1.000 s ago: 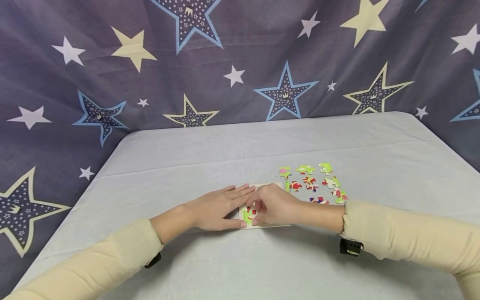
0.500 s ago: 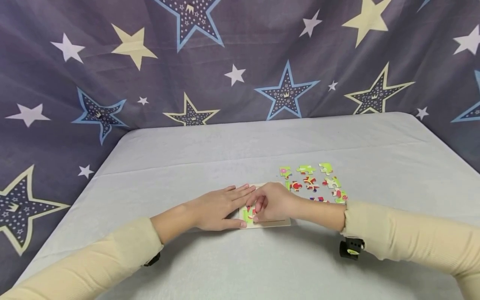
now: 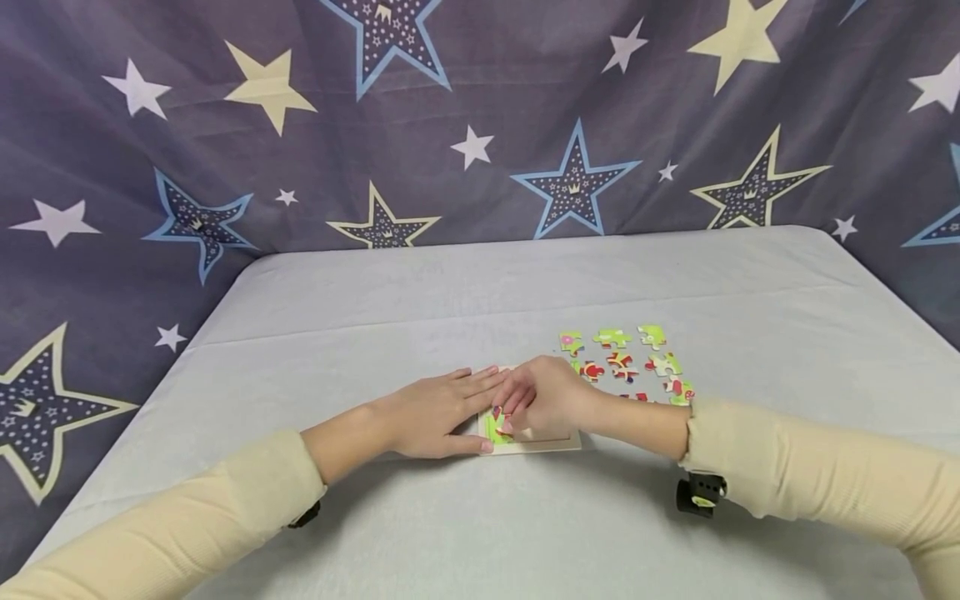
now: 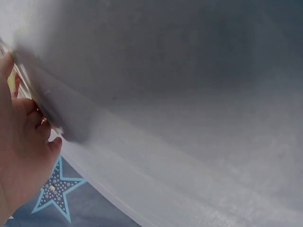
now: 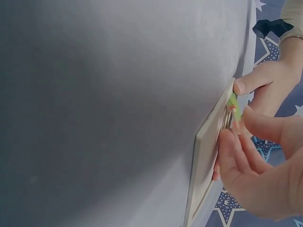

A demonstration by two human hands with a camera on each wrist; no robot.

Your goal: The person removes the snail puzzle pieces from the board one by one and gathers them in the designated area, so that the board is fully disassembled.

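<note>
A shallow pale puzzle tray (image 3: 540,447) lies on the table, with green, red and white puzzle pieces (image 3: 492,429) at its left end. My left hand (image 3: 435,417) rests along the tray's left side, fingers extended and thumb at the near corner. Over the tray, my right hand (image 3: 546,400) bends its fingers and pinches a puzzle piece (image 5: 230,117) between thumb and fingers; the fingers hide much of that piece. In the left wrist view, the left hand (image 4: 26,146) lies at the tray's edge.
Several loose puzzle pieces (image 3: 622,365) lie spread behind and right of the tray, a few partly hidden by the right forearm. A pale grey cloth covers the table (image 3: 420,308). A dark star-patterned curtain (image 3: 495,75) hangs behind it.
My right hand has lifted slightly and shifted away from the tray's near edge, uncovering more of the tray's front rim and bottom. The left hand has stayed in place.
</note>
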